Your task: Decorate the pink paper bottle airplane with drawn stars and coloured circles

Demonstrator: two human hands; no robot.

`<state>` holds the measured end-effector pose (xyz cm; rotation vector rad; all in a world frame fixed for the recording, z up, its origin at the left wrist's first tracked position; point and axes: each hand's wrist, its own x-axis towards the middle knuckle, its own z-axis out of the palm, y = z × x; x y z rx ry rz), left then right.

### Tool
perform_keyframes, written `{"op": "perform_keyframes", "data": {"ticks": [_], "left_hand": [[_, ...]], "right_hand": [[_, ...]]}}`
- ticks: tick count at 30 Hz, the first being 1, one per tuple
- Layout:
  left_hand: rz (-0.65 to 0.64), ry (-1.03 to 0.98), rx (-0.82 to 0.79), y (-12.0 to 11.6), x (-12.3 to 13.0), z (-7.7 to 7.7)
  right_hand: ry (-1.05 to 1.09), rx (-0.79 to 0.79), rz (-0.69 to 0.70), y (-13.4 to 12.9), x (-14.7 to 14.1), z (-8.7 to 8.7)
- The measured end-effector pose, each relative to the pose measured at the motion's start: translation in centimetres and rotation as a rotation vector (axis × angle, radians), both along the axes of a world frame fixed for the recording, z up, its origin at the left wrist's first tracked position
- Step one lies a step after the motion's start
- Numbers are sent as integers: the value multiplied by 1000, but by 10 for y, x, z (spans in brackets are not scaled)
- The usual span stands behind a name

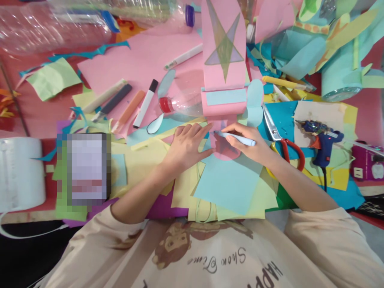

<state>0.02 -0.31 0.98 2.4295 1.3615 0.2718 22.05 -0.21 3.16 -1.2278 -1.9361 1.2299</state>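
Reddish-pink table, heavily cluttered, mostly covered in coloured paper. Clear plastic bottles lying along the far left edge. Large pink sheet in the far middle, loose markers left of centre. White box at the left edge; beside it a dark-edged device, pixelated, screen unreadable. Right side: scissors with red and yellow handles, blades slightly apart; blue glue gun lying on paper scraps; pale blue paper-covered cup farther back. Strip of grey floor at lower right; dark area at lower left, can't tell what.

Centre: bottle on its side, red cap pointing left, pink band around it, pink strip with a star drawing running away from the person. Pink piece on the near side of the bottle, over a light blue sheet, darker star-like marking on it, partly hidden by the right hand; can't tell if it joins the band.

Left hand: palm down, thumb and index parted, their tips at the left edge of the pink piece, gripping nothing. Right hand: fingers closed around a light blue marker in a writing grip, tip at the pink piece near the left index finger; contact unclear. Hands near each other, not touching.
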Motion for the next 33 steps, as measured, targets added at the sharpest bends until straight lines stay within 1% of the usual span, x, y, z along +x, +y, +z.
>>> {"op": "perform_keyframes", "data": {"ticks": [8,17,20,26,33], "left_hand": [[0,6,-11,0,0,1],[1,14,17,0,-1,-1],[-3,9,9,0,-1,-1],[-1,5,8,0,-1,-1],[-5,4,2,0,-1,0]], "right_hand": [[0,-69,43,3,4,1],[42,-36,-32,2,0,1],[50,-32,-24,2,0,1],[14,-88,26,4,6,-1],[57,-89,-19,3,4,-1]]}}
